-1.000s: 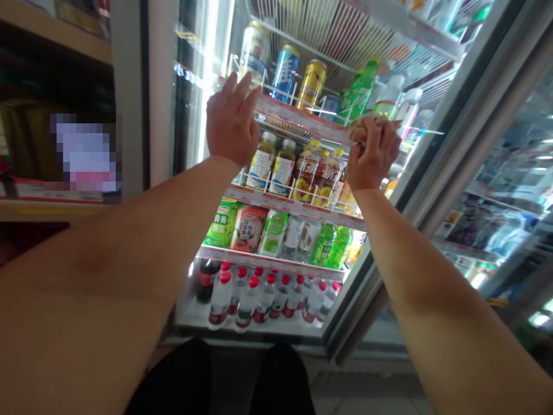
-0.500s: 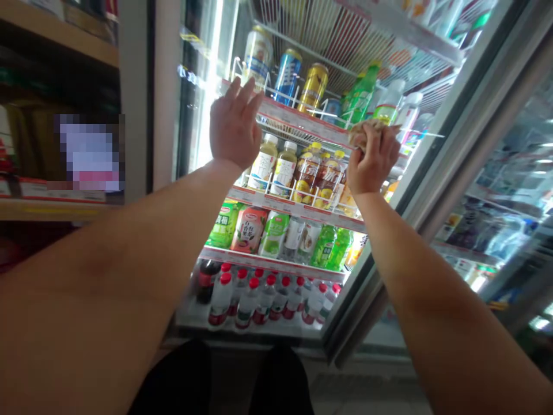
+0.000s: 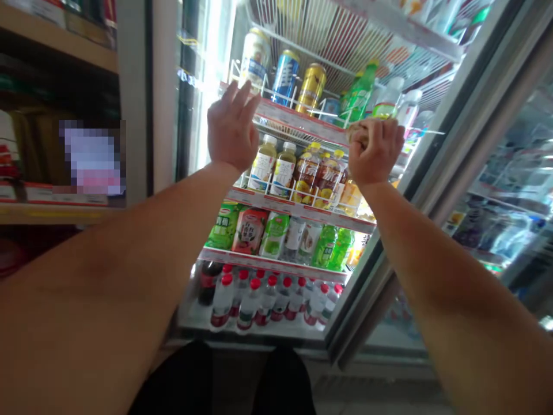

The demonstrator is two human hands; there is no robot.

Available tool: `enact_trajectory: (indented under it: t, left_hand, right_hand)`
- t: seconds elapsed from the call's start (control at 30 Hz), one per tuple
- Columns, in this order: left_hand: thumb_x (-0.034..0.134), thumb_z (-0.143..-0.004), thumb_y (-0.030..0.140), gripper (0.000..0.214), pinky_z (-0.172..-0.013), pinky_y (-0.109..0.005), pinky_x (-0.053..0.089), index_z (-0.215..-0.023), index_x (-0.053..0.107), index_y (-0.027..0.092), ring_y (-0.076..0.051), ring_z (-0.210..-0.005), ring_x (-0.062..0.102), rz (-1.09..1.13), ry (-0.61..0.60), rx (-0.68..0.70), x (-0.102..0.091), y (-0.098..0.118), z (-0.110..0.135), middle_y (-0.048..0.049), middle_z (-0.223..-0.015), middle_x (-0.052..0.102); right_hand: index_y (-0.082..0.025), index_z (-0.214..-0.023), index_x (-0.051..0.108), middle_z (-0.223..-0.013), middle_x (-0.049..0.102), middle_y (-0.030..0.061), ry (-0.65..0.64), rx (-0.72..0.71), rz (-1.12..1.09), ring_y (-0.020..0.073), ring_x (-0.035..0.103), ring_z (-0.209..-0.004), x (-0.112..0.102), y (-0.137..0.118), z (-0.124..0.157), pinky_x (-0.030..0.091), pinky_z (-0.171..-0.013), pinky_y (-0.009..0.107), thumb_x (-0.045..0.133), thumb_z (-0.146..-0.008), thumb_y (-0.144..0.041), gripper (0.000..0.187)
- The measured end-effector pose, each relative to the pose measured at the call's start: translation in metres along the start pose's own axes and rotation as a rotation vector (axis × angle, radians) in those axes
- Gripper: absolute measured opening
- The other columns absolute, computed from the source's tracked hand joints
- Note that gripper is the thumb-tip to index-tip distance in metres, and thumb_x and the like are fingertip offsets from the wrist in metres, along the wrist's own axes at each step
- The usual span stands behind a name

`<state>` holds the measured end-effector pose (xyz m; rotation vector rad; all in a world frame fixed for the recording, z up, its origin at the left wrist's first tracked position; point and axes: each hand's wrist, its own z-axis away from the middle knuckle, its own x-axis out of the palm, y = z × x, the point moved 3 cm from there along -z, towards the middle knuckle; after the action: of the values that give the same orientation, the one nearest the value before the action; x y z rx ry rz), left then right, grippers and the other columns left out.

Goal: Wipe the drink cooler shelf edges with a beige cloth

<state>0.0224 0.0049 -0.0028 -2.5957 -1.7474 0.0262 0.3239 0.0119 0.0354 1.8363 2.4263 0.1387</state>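
My left hand [image 3: 232, 128] is raised with fingers stretched out at the left end of the upper shelf edge [image 3: 298, 117], just below a white can [image 3: 254, 57]. Whether it touches the edge I cannot tell. My right hand [image 3: 377, 148] is closed around a crumpled beige cloth [image 3: 356, 131], most of it hidden in the fingers. It is at the right part of the same shelf edge. Between the hands stand a blue can [image 3: 286, 78], a gold can [image 3: 311, 88] and a green bottle [image 3: 364, 91].
Lower fridge shelves hold tea bottles [image 3: 283, 169], drink cartons [image 3: 249, 229] and several red-capped water bottles [image 3: 249, 304]. A metal door frame [image 3: 415, 213] runs diagonally on the right, close to my right forearm. At the left is a wooden shelf [image 3: 60, 214].
My right hand has shifted slightly right and its fingers have curled further over the cloth, so less of it shows. My left hand has hardly moved.
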Motion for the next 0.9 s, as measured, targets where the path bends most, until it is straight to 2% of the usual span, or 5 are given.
enact_trajectory:
  t: [0.3,0.43,0.6,0.73,0.9]
  left_hand:
    - [0.047,-0.089,0.028,0.058,-0.120,-0.054,0.023,-0.147,0.046,0.032,-0.019,-0.151,0.021,0.004,0.001,-0.021,0.0021,-0.0009,0.0002,0.0108,-0.158,0.032]
    - [0.048,-0.087,0.024,0.059,-0.117,-0.056,0.026,-0.146,0.047,0.024,-0.021,-0.151,0.023,-0.046,-0.009,-0.002,-0.0005,0.0020,0.0004,0.0053,-0.159,0.033]
    - [0.050,-0.085,0.023,0.062,-0.117,-0.054,0.027,-0.147,0.045,0.031,-0.017,-0.151,0.021,-0.053,-0.021,-0.012,-0.0011,0.0002,0.0000,0.0108,-0.159,0.030]
    - [0.048,-0.086,0.027,0.062,-0.119,-0.052,0.026,-0.147,0.043,0.041,-0.014,-0.151,0.021,-0.008,-0.007,-0.037,-0.0012,0.0000,0.0006,0.0182,-0.157,0.029]
    - [0.050,-0.086,0.028,0.061,-0.119,-0.054,0.025,-0.147,0.046,0.033,-0.017,-0.151,0.021,-0.003,-0.013,-0.025,-0.0007,0.0007,0.0012,0.0122,-0.158,0.031]
  right_hand:
    - [-0.023,-0.121,0.058,-0.126,0.054,0.0130,0.019,0.046,-0.064,0.0328,0.044,-0.126,0.0058,-0.0050,-0.0097,0.037,-0.105,0.056,0.044,-0.086,-0.028,0.038]
    - [-0.028,-0.136,0.051,-0.141,0.049,0.0091,0.046,0.082,-0.071,0.0291,0.040,-0.132,0.0070,-0.0075,-0.0054,0.033,-0.110,0.052,0.038,-0.092,-0.028,0.046]
    - [-0.031,-0.149,0.039,-0.151,0.044,0.0037,0.068,0.103,-0.039,0.0245,0.032,-0.142,0.0062,-0.0070,-0.0055,0.030,-0.116,0.048,0.027,-0.099,-0.032,0.051]
    - [-0.028,-0.146,0.046,-0.153,0.044,0.0046,0.050,0.076,-0.038,0.0245,0.038,-0.141,0.0063,-0.0074,-0.0067,0.033,-0.116,0.047,0.036,-0.093,-0.024,0.054]
    - [-0.027,-0.140,0.054,-0.148,0.049,0.0063,0.056,0.078,-0.054,0.0277,0.044,-0.135,0.0057,-0.0093,-0.0053,0.036,-0.113,0.049,0.046,-0.084,-0.021,0.057]
